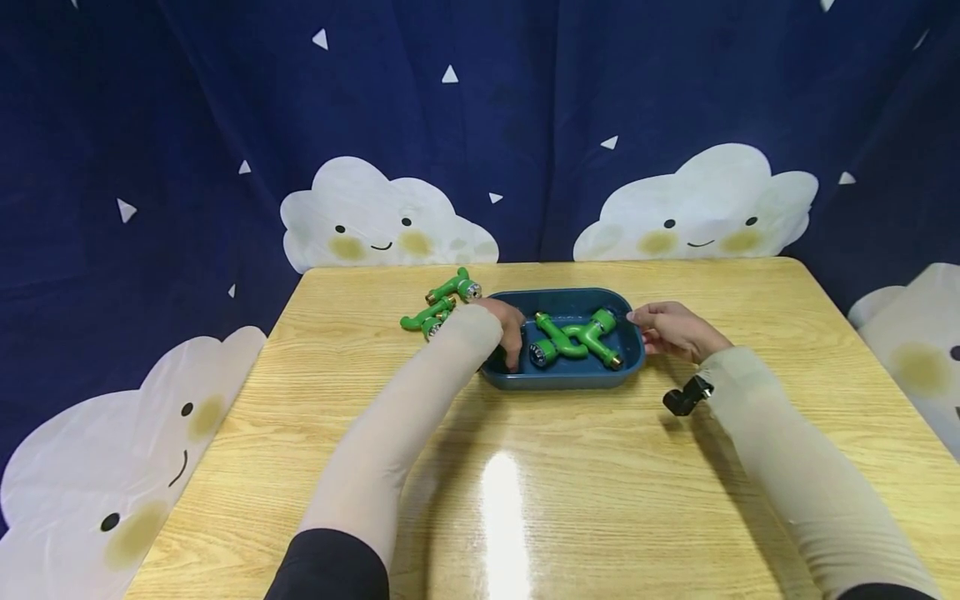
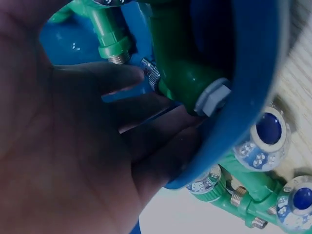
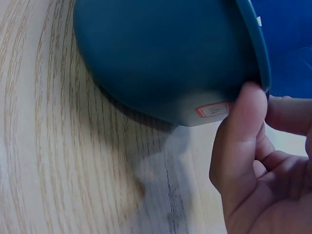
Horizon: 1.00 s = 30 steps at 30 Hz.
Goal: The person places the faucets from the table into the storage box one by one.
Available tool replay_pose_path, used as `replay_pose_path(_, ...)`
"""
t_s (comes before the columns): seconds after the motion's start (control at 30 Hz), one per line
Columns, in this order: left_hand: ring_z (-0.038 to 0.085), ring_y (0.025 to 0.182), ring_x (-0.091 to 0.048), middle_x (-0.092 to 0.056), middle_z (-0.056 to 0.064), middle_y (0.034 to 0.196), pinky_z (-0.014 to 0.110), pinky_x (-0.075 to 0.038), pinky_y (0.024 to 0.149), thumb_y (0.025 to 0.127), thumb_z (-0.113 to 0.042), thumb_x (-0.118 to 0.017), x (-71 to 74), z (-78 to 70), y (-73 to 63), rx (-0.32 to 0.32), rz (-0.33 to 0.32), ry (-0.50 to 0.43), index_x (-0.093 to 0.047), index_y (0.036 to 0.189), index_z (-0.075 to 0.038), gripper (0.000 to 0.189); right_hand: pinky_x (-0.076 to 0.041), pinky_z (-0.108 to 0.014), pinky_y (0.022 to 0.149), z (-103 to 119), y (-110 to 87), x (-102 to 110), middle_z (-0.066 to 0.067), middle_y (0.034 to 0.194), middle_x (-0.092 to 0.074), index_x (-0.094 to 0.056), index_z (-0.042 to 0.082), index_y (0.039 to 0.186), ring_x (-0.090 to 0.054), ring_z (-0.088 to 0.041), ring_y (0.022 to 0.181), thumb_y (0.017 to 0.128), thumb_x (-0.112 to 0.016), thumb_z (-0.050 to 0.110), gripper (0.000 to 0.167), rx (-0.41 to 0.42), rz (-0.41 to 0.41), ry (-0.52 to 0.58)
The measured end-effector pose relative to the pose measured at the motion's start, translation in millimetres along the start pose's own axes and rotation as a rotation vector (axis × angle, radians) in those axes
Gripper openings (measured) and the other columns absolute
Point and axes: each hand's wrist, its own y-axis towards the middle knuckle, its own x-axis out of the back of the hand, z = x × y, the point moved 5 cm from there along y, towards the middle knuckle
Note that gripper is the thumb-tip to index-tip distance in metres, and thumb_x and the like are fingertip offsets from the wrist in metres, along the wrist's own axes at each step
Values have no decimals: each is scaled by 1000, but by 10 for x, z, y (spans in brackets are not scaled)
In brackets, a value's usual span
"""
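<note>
A blue plastic basin (image 1: 558, 382) stands on the table with green taps in it. One tap (image 1: 562, 343) lies crossed with another tap (image 1: 597, 333). My left hand (image 1: 510, 329) reaches down inside the basin's left end. In the left wrist view its fingers (image 2: 141, 109) extend fairly straight beside a dark green tap (image 2: 178, 58) at the basin wall; the head view hides that tap behind the hand. At the other end my right hand (image 1: 675, 329) pinches the basin's rim between thumb (image 3: 248, 107) and fingers.
Left of the basin, several more green taps lie close together, among them one tap (image 1: 453, 287) at the back and another tap (image 1: 427, 319) partly behind the left sleeve. A dark blue curtain (image 1: 540, 108) with clouds hangs behind the wooden table (image 1: 585, 467).
</note>
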Motion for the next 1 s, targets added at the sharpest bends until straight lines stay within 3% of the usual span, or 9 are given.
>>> replay_pose_path(0.17, 15, 142, -39, -30, 0, 163, 33, -47, 108, 84, -35, -77, -9, -36, 1, 29, 23, 5, -30, 156, -27, 87, -56, -19, 63, -5, -3, 5, 6, 79, -56, -42, -6, 132, -58, -2, 65, 105, -46, 25, 41, -2, 7, 3)
replay_pose_path(0.43, 16, 149, -32, -22, -5, 167, 33, -47, 109, 86, -31, -76, -30, -86, 19, 71, 19, -15, -24, 158, -33, 89, -55, -18, 62, -6, -7, 1, 6, 79, -57, -43, -6, 132, -58, -2, 64, 105, -46, 25, 41, 7, 14, 16)
replay_pose_path(0.6, 17, 149, -31, -18, -4, 168, 32, -48, 107, 89, -32, -73, -46, -111, 23, 63, -5, 47, -28, 157, -31, 81, -55, -18, 62, -6, -10, -1, 7, 78, -57, -44, -6, 130, -58, -1, 64, 105, -46, 25, 39, 16, 10, 11)
replay_pose_path(0.7, 18, 144, -36, -15, 2, 167, 30, -49, 104, 91, -33, -70, -51, -129, 4, 51, -22, 111, -30, 157, -26, 78, -55, -18, 62, -7, -11, 4, 6, 79, -56, -45, -6, 128, -57, -1, 64, 105, -46, 25, 38, 15, -2, -1)
replay_pose_path(0.8, 17, 132, -44, -10, 6, 167, 26, -51, 94, 93, -32, -67, -65, -147, 3, 52, -39, 141, -27, 158, -23, 77, -55, -18, 63, -7, -17, 0, 6, 81, -55, -44, -5, 130, -57, -1, 64, 105, -46, 26, 40, 14, -3, -14)
replay_pose_path(0.9, 16, 124, -47, -5, 5, 168, 25, -51, 84, 94, -30, -66, -71, -154, -7, 73, -46, 135, -25, 159, -23, 77, -56, -19, 63, -5, -17, -7, 5, 82, -55, -44, -6, 131, -57, -1, 64, 105, -46, 26, 40, 12, -1, -15)
replay_pose_path(1.0, 16, 128, -45, -1, 4, 169, 25, -51, 86, 95, -29, -65, -68, -148, -7, 79, -25, 118, -26, 159, -25, 75, -56, -19, 64, -6, -13, -9, 5, 82, -54, -42, -5, 133, -57, -1, 65, 106, -45, 26, 41, 7, 1, -10)
